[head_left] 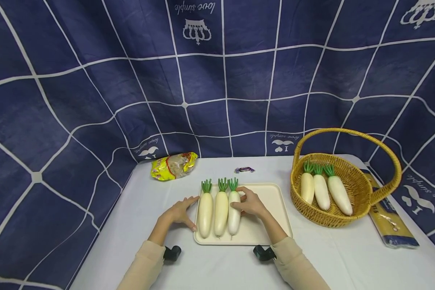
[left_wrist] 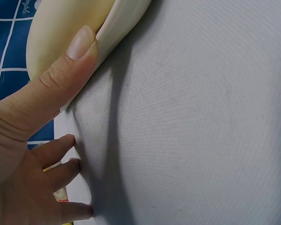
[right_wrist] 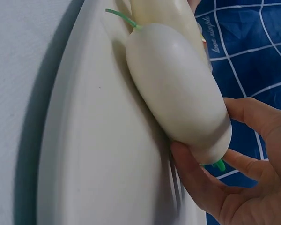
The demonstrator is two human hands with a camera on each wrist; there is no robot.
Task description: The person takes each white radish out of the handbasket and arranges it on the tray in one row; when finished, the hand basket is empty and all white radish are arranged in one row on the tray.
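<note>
Three toy white radishes with green tops lie side by side on a cream tray: a left one, a middle one and a whiter right one. My right hand grips the right radish near its leafy end, thumb on one side and fingers on the other. In the right wrist view that radish lies over the tray, its thin green root tip pointing away from the hand. My left hand stays at the tray's left edge with fingers spread, its thumb against the rim.
At the right stands a wicker basket with a tall handle, holding three more radishes. A gold-and-blue packet lies partly behind it. Toward the back are a yellow snack bag and a small purple-wrapped candy.
</note>
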